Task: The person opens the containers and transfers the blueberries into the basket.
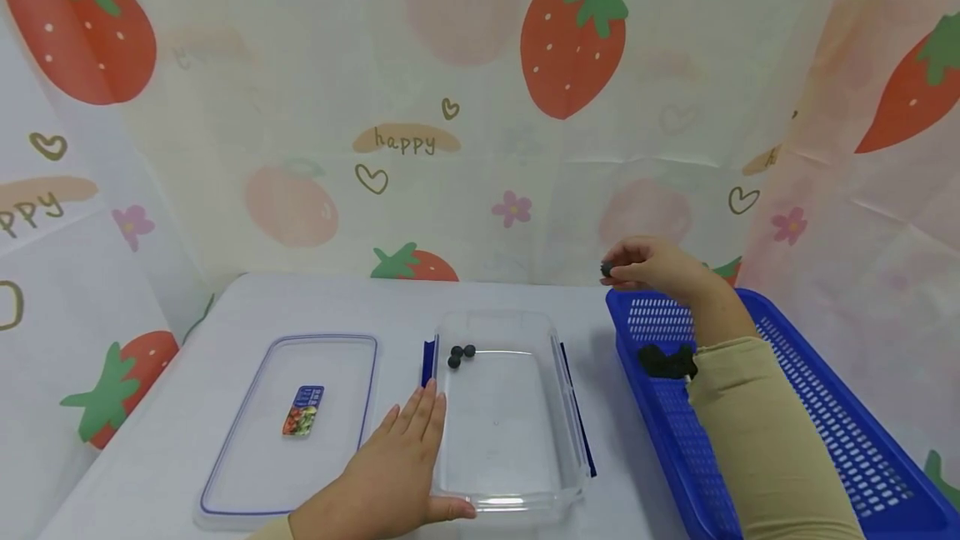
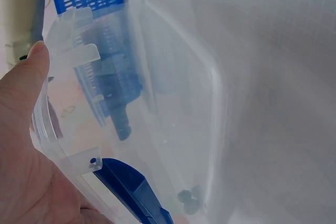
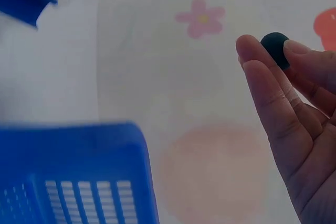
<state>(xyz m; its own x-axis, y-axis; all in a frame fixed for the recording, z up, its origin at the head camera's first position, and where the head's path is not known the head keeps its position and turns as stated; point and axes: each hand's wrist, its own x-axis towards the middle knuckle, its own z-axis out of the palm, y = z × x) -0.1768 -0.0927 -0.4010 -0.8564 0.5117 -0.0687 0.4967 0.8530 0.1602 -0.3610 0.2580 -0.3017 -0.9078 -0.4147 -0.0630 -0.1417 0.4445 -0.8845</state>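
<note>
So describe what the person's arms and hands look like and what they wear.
Both hands are bare: no gloves, rings or watch show. The right arm wears a long beige sleeve ending at the wrist of the right hand. At the left hand only a sliver of matching beige cuff shows at the picture's bottom edge. Fingernails are short and unpainted.

blue basket (image 1: 825, 440), strawberry-print curtain (image 1: 480, 107), dark ball (image 1: 606, 270).

Table (image 1: 525, 298) surface, white cloth.
On it, left to right: clear lid (image 1: 255, 440), clear container (image 1: 510, 440), blue basket (image 1: 825, 457).
</note>
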